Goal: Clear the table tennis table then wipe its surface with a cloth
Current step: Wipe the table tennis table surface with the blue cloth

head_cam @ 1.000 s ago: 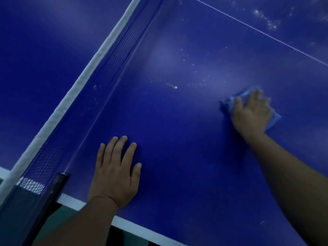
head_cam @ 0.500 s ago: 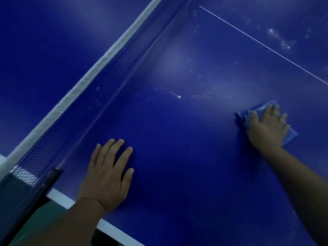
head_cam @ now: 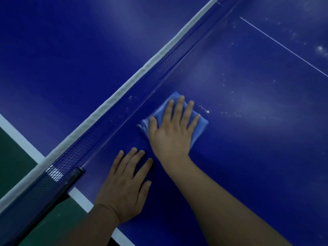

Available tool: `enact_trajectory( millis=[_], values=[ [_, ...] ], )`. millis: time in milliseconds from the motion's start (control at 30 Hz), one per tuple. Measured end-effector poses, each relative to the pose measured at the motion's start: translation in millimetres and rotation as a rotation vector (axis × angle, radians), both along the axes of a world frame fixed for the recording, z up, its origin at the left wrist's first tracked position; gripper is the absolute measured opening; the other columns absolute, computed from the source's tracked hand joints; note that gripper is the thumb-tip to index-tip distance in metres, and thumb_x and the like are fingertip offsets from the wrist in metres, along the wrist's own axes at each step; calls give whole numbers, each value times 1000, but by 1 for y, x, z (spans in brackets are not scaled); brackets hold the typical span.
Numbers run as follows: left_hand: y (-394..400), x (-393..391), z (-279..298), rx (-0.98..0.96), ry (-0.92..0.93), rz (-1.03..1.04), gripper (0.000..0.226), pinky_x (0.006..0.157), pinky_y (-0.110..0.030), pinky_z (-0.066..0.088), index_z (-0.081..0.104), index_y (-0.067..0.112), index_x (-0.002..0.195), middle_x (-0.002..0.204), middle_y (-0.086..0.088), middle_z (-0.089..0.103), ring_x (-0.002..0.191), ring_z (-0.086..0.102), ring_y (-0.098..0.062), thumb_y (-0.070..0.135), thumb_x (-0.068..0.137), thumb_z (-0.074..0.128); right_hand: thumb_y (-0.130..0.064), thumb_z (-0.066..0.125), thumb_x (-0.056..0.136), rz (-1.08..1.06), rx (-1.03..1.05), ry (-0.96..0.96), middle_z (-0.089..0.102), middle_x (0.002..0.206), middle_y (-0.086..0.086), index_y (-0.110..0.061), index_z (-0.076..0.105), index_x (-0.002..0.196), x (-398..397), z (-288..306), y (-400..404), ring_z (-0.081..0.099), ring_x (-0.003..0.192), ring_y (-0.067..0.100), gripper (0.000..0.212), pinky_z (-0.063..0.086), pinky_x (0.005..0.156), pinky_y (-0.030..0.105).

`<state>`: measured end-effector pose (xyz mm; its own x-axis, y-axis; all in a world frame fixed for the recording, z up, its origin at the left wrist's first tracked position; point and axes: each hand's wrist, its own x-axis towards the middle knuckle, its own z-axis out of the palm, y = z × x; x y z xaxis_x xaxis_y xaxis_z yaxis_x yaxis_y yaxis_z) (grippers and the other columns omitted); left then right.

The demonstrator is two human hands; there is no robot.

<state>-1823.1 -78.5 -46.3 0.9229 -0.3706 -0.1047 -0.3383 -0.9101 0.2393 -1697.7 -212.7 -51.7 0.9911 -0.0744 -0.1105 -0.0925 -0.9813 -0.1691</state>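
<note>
The dark blue table tennis table (head_cam: 248,157) fills the head view. A folded light blue cloth (head_cam: 200,128) lies on it close to the net. My right hand (head_cam: 174,130) presses flat on the cloth with straight, spread fingers and covers most of it. My left hand (head_cam: 126,185) rests flat on the bare surface near the table's side edge, just below and left of the right hand. White specks and dusty smears (head_cam: 205,110) mark the surface to the right of the cloth.
The net (head_cam: 124,110) with its white top band runs diagonally from lower left to upper right, held by a black post clamp (head_cam: 67,181) at the table's edge. A thin white centre line (head_cam: 284,47) crosses the upper right. Green floor (head_cam: 10,157) shows at lower left.
My right hand has slid the cloth left across the table, from the right side to beside the net. The left hand stayed flat near the edge. The view shifted.
</note>
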Motion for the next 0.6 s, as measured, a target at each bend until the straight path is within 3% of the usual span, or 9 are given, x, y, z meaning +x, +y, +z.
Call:
enact_trajectory(
  millis=[133,267,367,500,600],
  values=[
    [0,1,0,19,5,-4,56,114,-55,21,52,11,141,148,-16,46,143,32,-32,41,104,23,-59,20,100,35,12,-27,-2,167,8,-13,14,159,64,5,-6,-11,152,33,75,-9,119,58],
    [0,1,-1,-5,-23,-2,53,114,-55,22,48,12,142,147,-16,46,143,32,-32,41,103,26,-58,22,101,-254,-72,-33,2,167,10,-12,14,158,144,10,-103,-6,151,40,74,-2,119,62],
    [0,1,-3,-9,-38,-6,53,114,-55,22,48,11,142,147,-17,47,143,32,-32,40,101,32,-59,17,99,-365,-60,-4,-3,167,9,-11,11,159,154,15,-148,-11,150,41,77,-6,119,60],
    [0,1,-3,13,-19,-9,54,114,-56,22,52,11,141,148,-17,46,143,31,-32,39,98,35,-54,28,101,-71,-29,-125,13,166,9,-9,28,155,90,8,-79,2,151,42,70,-1,120,58],
    [-1,1,-2,23,-12,-11,54,114,-56,22,54,11,140,147,-17,48,143,32,-33,39,99,32,-52,31,101,217,61,-106,22,164,5,-13,38,150,52,3,-10,7,152,34,64,0,121,52]
  ],
)
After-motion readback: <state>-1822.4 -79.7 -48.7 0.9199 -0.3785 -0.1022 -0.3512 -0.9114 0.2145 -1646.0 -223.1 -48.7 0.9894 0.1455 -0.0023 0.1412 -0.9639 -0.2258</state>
